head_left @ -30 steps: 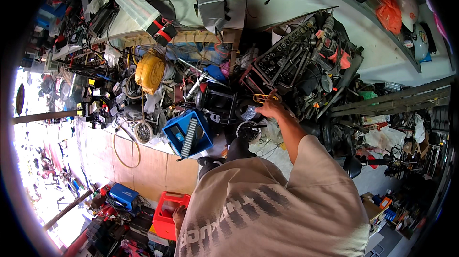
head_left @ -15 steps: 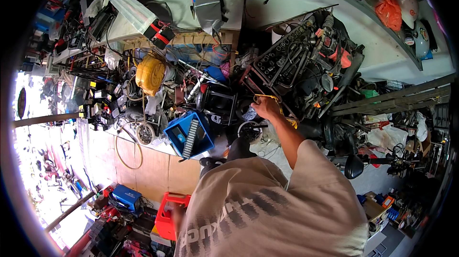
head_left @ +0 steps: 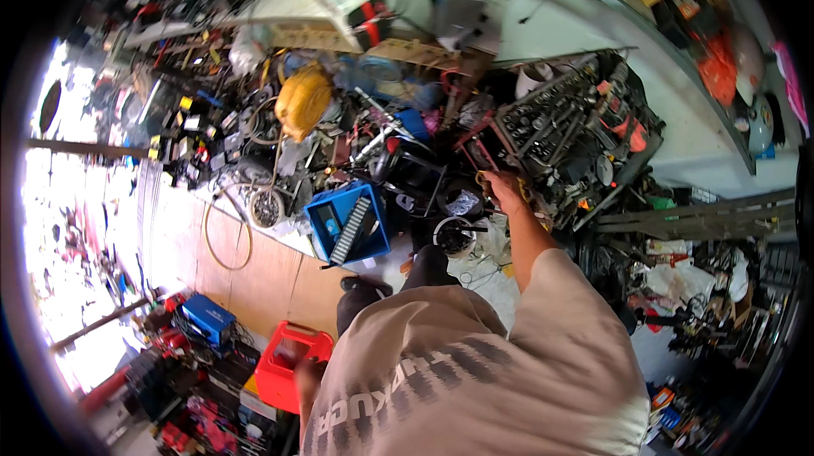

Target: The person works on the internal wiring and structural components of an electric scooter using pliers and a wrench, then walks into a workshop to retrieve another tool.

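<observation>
My right arm reaches forward, and my right hand is closed at the left edge of a rack of sockets and hand tools. Its fingers curl round a thin yellow thing, mostly hidden by the hand, whose kind I cannot make out. Down by my left side, my left hand is blurred and partly covered by my shirt. It lies against the right edge of a red plastic piece with an opening in its top. Whether its fingers grip that piece cannot be told.
A blue crate with a grey slatted strip stands before my feet. Beyond it are a small wheel and a yellow rounded container among piled parts. A blue box sits at lower left. Wooden slats stretch across the right.
The whole view has turned, with the far bench and tool rack shifting right and down. My right hand stays closed by the rack; my left hand stays beside the red plastic piece.
</observation>
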